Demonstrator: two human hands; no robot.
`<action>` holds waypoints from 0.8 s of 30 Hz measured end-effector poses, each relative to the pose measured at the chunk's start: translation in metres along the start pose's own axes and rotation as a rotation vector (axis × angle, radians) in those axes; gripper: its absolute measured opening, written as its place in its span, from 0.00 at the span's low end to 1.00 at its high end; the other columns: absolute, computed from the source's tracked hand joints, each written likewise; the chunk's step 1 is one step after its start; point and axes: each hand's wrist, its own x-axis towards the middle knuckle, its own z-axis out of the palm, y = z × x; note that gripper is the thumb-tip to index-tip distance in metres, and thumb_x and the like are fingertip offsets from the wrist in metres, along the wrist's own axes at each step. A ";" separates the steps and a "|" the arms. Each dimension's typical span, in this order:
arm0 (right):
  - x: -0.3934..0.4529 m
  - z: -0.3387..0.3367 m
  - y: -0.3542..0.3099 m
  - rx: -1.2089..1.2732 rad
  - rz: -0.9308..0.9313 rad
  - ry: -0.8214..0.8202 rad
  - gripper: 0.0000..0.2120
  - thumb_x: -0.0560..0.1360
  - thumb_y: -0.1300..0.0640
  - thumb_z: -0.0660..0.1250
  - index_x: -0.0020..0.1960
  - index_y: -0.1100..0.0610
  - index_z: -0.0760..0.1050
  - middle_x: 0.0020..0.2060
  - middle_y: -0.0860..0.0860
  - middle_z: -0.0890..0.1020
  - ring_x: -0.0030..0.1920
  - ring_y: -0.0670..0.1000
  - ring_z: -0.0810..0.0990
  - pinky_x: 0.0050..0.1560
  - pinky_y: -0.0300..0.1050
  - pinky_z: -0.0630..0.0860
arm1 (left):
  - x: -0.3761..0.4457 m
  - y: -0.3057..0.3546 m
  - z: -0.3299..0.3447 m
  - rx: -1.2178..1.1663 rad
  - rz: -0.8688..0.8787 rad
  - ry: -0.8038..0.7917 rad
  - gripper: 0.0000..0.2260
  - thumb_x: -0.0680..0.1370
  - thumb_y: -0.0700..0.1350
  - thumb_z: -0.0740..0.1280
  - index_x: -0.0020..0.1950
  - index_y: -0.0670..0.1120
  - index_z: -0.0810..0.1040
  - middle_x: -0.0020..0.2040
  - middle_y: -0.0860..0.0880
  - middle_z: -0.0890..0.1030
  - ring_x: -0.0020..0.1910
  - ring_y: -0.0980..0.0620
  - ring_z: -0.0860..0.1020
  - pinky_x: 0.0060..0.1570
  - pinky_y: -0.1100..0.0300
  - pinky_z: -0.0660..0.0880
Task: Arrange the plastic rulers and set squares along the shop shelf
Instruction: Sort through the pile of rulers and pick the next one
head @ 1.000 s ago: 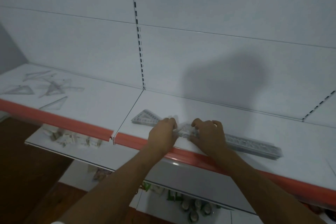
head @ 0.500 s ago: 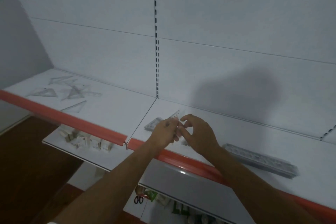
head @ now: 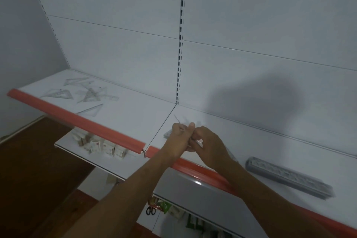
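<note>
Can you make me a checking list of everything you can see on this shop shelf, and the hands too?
Surface: white shelf with an orange front strip.
Job's things: clear set squares scattered at left; bundle of rulers lying at right; thin clear piece held up, blurred.
Clutter: small packets on the lower shelf; scissors below.
Hands: left hand pinches the clear piece; right hand curled beside it, touching.
Cables: nothing seen.
Surroundings: white back panels, slotted upright, brown floor.
</note>
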 end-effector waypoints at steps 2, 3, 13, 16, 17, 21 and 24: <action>0.004 -0.003 -0.004 0.007 0.039 0.075 0.08 0.78 0.56 0.61 0.48 0.58 0.77 0.40 0.50 0.80 0.38 0.48 0.77 0.38 0.37 0.72 | -0.001 0.002 -0.005 -0.023 0.074 0.051 0.19 0.78 0.60 0.61 0.58 0.46 0.66 0.49 0.43 0.82 0.44 0.48 0.83 0.45 0.56 0.81; 0.007 -0.006 -0.006 0.022 0.089 0.102 0.07 0.79 0.57 0.60 0.47 0.57 0.76 0.39 0.50 0.80 0.36 0.49 0.77 0.36 0.37 0.72 | -0.001 0.001 -0.008 -0.029 0.115 0.123 0.17 0.79 0.59 0.61 0.57 0.47 0.67 0.48 0.44 0.82 0.42 0.48 0.83 0.44 0.56 0.81; 0.021 0.004 -0.002 0.069 0.276 0.022 0.11 0.79 0.58 0.63 0.60 0.57 0.65 0.39 0.49 0.78 0.35 0.46 0.77 0.32 0.39 0.72 | 0.013 -0.019 -0.040 0.228 0.288 0.390 0.04 0.76 0.41 0.69 0.49 0.49 0.76 0.39 0.48 0.80 0.39 0.49 0.81 0.40 0.58 0.80; 0.022 0.011 0.002 0.029 0.262 0.026 0.14 0.76 0.58 0.67 0.57 0.55 0.66 0.42 0.48 0.74 0.37 0.43 0.74 0.35 0.33 0.70 | 0.017 -0.023 -0.044 0.291 0.280 0.416 0.04 0.76 0.43 0.69 0.50 0.47 0.77 0.37 0.50 0.79 0.36 0.53 0.79 0.36 0.66 0.75; 0.022 0.013 0.003 0.015 0.262 0.025 0.14 0.76 0.58 0.67 0.58 0.55 0.66 0.43 0.48 0.74 0.38 0.42 0.73 0.35 0.31 0.68 | 0.018 -0.024 -0.045 0.314 0.279 0.426 0.05 0.76 0.43 0.69 0.51 0.47 0.77 0.37 0.51 0.79 0.36 0.55 0.78 0.35 0.67 0.74; 0.026 0.018 0.007 -0.064 0.264 0.001 0.14 0.76 0.56 0.67 0.60 0.55 0.69 0.47 0.47 0.73 0.42 0.45 0.72 0.37 0.31 0.65 | 0.024 -0.033 -0.051 0.461 0.297 0.446 0.06 0.77 0.46 0.69 0.52 0.47 0.77 0.39 0.52 0.78 0.36 0.57 0.76 0.40 0.63 0.76; 0.026 0.021 0.012 -0.179 0.245 -0.064 0.15 0.75 0.53 0.67 0.60 0.55 0.71 0.51 0.49 0.74 0.48 0.47 0.73 0.45 0.38 0.69 | 0.030 -0.044 -0.055 0.654 0.349 0.458 0.06 0.78 0.46 0.67 0.53 0.48 0.76 0.46 0.52 0.75 0.39 0.57 0.73 0.42 0.62 0.73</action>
